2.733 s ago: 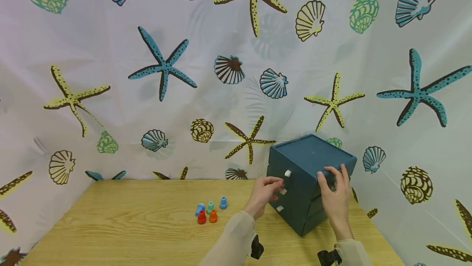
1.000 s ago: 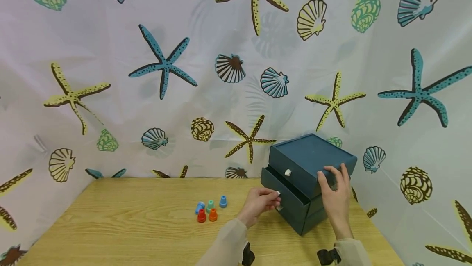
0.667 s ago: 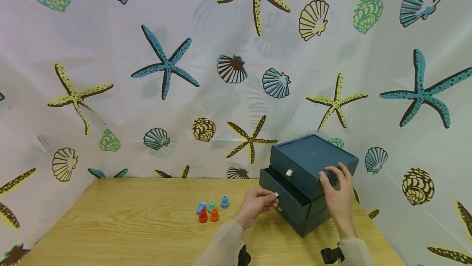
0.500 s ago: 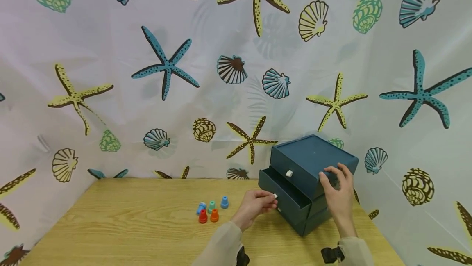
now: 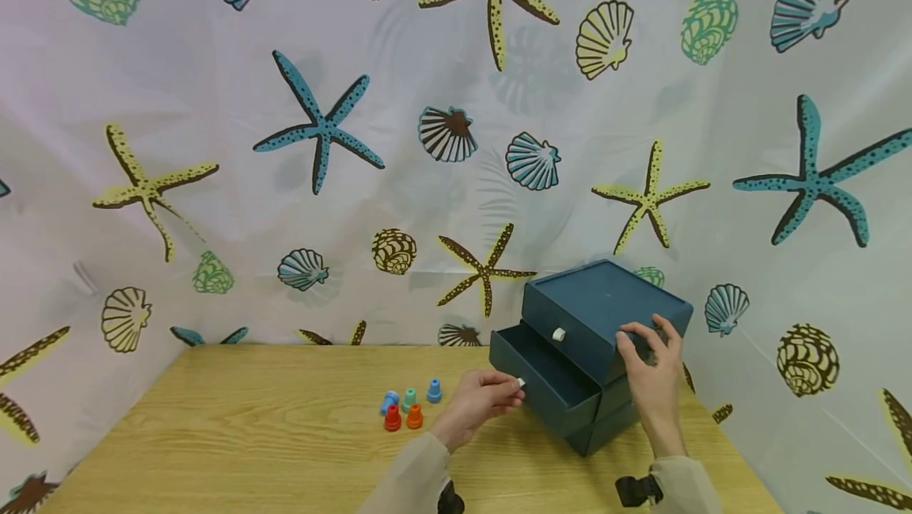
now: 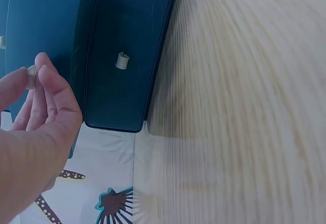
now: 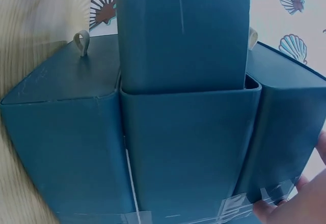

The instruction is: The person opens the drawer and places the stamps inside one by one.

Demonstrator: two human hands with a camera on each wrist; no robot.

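Observation:
A dark blue drawer box (image 5: 606, 296) stands on the right of the table, three drawers stacked with white pull tabs. My left hand (image 5: 479, 407) pinches the white pull tab (image 6: 31, 77) of the middle drawer (image 5: 549, 383) between thumb and fingers. This drawer sticks out, and the part of its inside that shows is bare. My right hand (image 5: 655, 379) grips the box's upper edge at the right side, fingers bent over it. In the right wrist view the middle drawer juts out between the two others, with the right hand (image 7: 300, 203) at the lower right.
Left of the box, several small pegs stand or lie grouped on the wooden table (image 5: 249, 419): a red peg (image 5: 393, 419), an orange peg (image 5: 415, 416), a green peg (image 5: 409, 399) and blue ones. Behind hangs a sheet (image 5: 399, 205) printed with shells and starfish.
The middle drawer, flush with the box at first, has slid out toward the left front. My left hand took its tab and moved with it. The right hand stayed at the box's edge.

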